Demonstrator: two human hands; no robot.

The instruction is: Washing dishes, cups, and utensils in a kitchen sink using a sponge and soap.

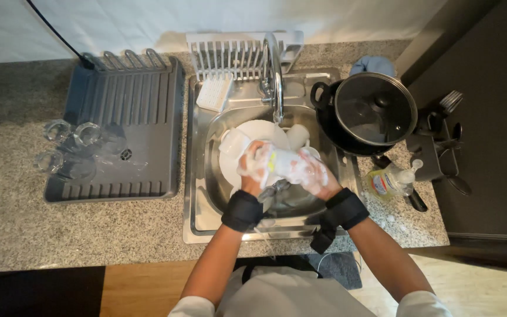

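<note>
Table (pixel 7 229): I saw a speckled granite top with a steel sink (pixel 198 176) set in its middle, white wall behind, dark cabinet at the right edge.
Drain tray (pixel 124 117): grey, left of the sink; by my judgement the finished part, as four clear glasses (pixel 68 149) lay on its left side.
Pot (pixel 365 114): black, glass-lidded, on the sink's right rim, apparently not yet washed.
White rack (pixel 236 53): at the back edge behind the faucet (pixel 274 76), nothing in it.
Plates (pixel 247 147): white, stacked in the basin beneath my hands, likely left to do.
Glass (pixel 289 164): clear and covered in suds, held over the basin; I judged it mid-scrub.
Left hand (pixel 252 167): soapy, wrapped round the glass at one end.
Right hand (pixel 318 176): closed on the other end; a grey cloth (pixel 274 191) hung below, and I couldn't tell which hand held it.
Soap bottle (pixel 389 182): yellow, lying near the table's right edge.
Brush (pixel 215 93): white, on the sink's back left corner.
</note>
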